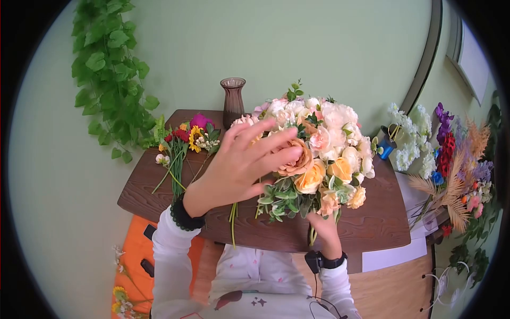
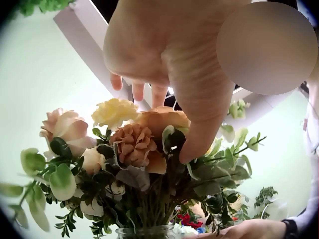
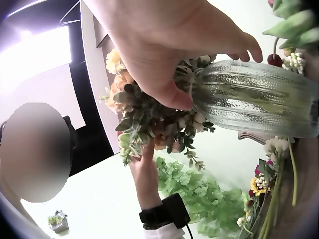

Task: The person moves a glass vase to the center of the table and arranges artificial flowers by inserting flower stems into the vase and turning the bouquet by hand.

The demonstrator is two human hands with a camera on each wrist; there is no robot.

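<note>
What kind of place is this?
Likely an indoor flower-arranging workspace, perhaps a small studio: a full bouquet stands in a clear glass vase, loose flowers lie on a wooden table, and more flowers are massed off to the right.

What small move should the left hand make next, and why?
Perhaps the left hand could gently adjust the peach rose: its fingers are spread close to it, while the right hand seems to steady the clear vase by its neck.
</note>
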